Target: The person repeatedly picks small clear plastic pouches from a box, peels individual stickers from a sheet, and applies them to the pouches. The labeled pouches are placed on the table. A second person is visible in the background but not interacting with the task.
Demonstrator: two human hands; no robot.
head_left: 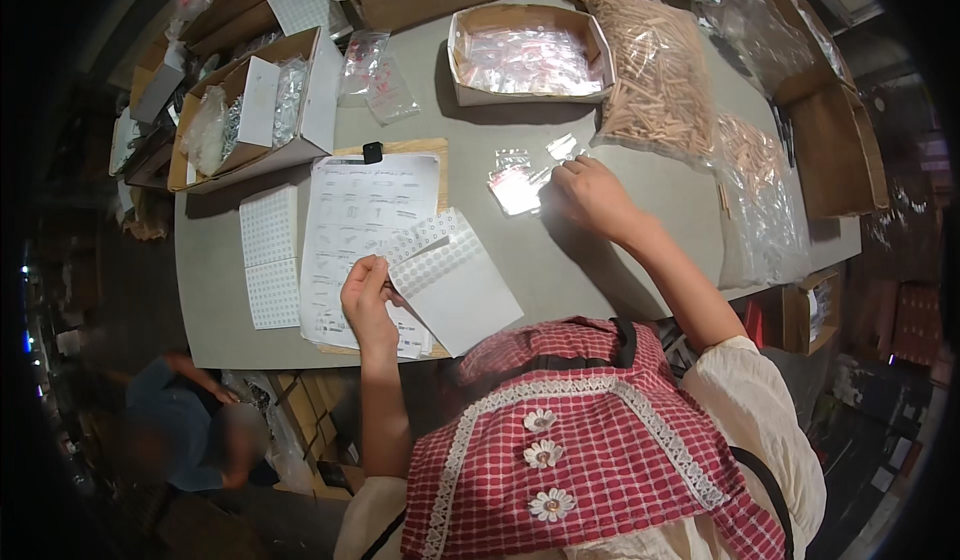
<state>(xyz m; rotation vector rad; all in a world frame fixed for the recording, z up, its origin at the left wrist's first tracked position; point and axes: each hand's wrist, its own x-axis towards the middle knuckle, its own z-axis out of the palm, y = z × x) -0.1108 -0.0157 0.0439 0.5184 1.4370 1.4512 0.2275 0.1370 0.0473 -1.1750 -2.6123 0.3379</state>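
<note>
My left hand [370, 300] pinches the edge of a white sticker sheet [425, 260] with rows of small printed labels. A mostly blank white sheet [462, 305] angles out from it to the right. Both overlap a printed parts list [335, 225] on a clipboard with a black clip [373, 152]. On the right, my right hand [592, 198] rests on the table with its fingers curled at the edge of a small clear plastic bag [515, 188]. Glare hides much of that bag, and the fingertips are partly hidden.
Further back stands a shallow carton [530, 100] of small bags. Large bags of wooden dowels [655, 80] lie at the right. A box of hardware packets [255, 125] and more label sheets [268, 260] occupy the left. Another person [185, 420] sits at lower left.
</note>
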